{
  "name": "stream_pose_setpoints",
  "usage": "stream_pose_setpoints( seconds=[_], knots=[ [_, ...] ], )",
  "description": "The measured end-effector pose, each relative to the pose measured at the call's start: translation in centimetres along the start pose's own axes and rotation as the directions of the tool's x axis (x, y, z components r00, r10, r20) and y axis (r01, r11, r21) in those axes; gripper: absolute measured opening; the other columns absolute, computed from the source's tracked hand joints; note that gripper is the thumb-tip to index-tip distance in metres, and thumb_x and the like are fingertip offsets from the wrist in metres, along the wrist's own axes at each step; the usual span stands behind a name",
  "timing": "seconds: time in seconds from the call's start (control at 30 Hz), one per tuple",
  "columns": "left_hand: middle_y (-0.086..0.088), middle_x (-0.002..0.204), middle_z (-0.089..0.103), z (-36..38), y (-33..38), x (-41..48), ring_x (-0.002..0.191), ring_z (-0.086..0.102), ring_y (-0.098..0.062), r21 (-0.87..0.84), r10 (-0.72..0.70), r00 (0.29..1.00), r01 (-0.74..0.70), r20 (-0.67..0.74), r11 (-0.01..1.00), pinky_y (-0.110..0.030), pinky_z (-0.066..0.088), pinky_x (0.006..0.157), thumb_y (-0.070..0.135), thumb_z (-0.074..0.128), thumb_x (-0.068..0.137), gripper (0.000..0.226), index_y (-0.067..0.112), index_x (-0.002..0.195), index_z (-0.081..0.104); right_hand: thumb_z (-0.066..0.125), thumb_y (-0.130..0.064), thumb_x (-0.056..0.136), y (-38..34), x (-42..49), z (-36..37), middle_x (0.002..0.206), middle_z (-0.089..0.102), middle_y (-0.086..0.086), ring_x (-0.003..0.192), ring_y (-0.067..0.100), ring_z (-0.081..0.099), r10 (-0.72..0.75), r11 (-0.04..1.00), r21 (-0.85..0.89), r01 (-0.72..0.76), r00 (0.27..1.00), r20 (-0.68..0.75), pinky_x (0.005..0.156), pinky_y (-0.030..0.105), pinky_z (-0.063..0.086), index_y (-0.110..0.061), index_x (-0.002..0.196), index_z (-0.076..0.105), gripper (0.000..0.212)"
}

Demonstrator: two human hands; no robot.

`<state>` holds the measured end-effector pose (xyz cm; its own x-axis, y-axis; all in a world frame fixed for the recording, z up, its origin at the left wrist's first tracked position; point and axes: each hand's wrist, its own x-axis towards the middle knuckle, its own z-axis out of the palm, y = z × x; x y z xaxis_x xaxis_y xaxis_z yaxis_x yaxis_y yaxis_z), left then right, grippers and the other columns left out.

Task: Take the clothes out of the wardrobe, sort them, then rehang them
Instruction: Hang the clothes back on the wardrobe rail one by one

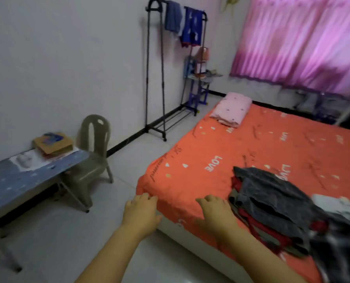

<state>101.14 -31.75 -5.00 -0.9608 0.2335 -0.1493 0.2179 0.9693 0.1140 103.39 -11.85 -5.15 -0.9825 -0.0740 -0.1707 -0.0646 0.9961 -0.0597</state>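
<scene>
Hovering at the near corner of the bed (182,234), both hands were stretched out palm down and held nothing. The left hand (141,213) had its fingers loosely spread and slightly bent, their tips right at the corner edge of the orange sheet (190,180); whether they actually touched the fabric could not be told. The right hand (217,215) was over the sheet itself, fingers relaxed and a little curled, just beside the pile of clothes (272,205) but apart from it.

That pile sat on the bed near its front edge, to the right of the hands. Dark grey garments lay on top, with red and olive layers showing beneath. A white piece and a black-and-white checked piece lay at its right side, blurred toward the frame edge.

Against the far wall stood a black clothes rack (155,78), with blue garments (192,27) hung over the right end of its top rail. Behind it was a small blue shelf stand (198,82) carrying items too blurred to name. A pink pillow (231,109) rested at the far end of the bed, below pink curtains (302,41).

To the left, a bench (16,180) with a blue patterned cover bore a brown cardboard packet (53,144). A grey-green plastic chair (92,156) stood at its end on the tiled floor (139,152).
</scene>
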Motion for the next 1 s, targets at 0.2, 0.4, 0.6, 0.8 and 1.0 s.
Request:
stream_pose_setpoints(
  seconds=[0.2,0.4,0.6,0.8,1.0],
  knots=[
    [-0.002,0.131,0.045,1.1,16.6,4.7,0.125,0.041,-0.023,0.057,0.330,0.942,-0.334,0.068,0.941,-0.034,0.033,0.100,0.047,0.051,0.087,0.054,0.024,0.135,0.040,0.054,-0.044,0.090,14.3,-6.5,0.8,0.135,0.041,0.005,0.125,0.028,0.037,0.335,0.939,0.093,-0.332,0.942,-0.018,0.104,0.039,0.029,-0.023,0.141,0.034,0.059],
    [-0.003,0.132,0.044,3.1,27.3,8.9,0.124,0.040,-0.025,0.051,0.535,0.831,-0.547,0.154,0.836,-0.036,0.034,0.098,0.041,0.051,0.089,0.051,0.021,0.135,0.040,0.049,-0.046,0.093,23.0,-9.6,2.5,0.140,0.037,0.005,0.129,0.027,0.035,0.540,0.828,0.157,-0.539,0.841,0.035,0.108,0.039,0.026,-0.022,0.145,0.028,0.061],
    [-0.003,0.131,0.043,5.2,34.0,15.3,0.123,0.040,-0.025,-0.005,0.635,0.740,-0.650,0.222,0.759,-0.039,0.033,0.100,0.043,0.052,0.090,0.051,0.021,0.134,0.040,0.050,-0.046,0.093,29.8,-7.5,3.4,0.142,0.037,0.003,0.130,0.025,0.035,0.657,0.730,0.174,-0.661,0.749,0.086,0.110,0.040,0.026,-0.023,0.145,0.028,0.061],
    [-0.004,0.129,0.043,5.2,38.4,23.0,0.122,0.039,-0.026,0.017,0.675,0.698,-0.698,0.237,0.716,-0.039,0.032,0.101,0.040,0.051,0.092,0.052,0.018,0.137,0.037,0.048,-0.045,0.094,35.0,-2.5,2.9,0.141,0.038,0.004,0.128,0.025,0.036,0.697,0.687,0.186,-0.702,0.710,0.105,0.109,0.038,0.028,-0.023,0.146,0.027,0.060],
    [-0.003,0.132,0.043,5.5,42.1,27.8,0.124,0.040,-0.024,0.025,0.676,0.692,-0.703,0.255,0.711,-0.039,0.034,0.102,0.041,0.051,0.092,0.053,0.020,0.138,0.037,0.050,-0.048,0.092,39.7,0.7,3.2,0.134,0.044,0.002,0.123,0.022,0.041,0.708,0.666,0.184,-0.723,0.690,0.150,0.104,0.035,0.033,-0.023,0.144,0.031,0.061]
  ],
)
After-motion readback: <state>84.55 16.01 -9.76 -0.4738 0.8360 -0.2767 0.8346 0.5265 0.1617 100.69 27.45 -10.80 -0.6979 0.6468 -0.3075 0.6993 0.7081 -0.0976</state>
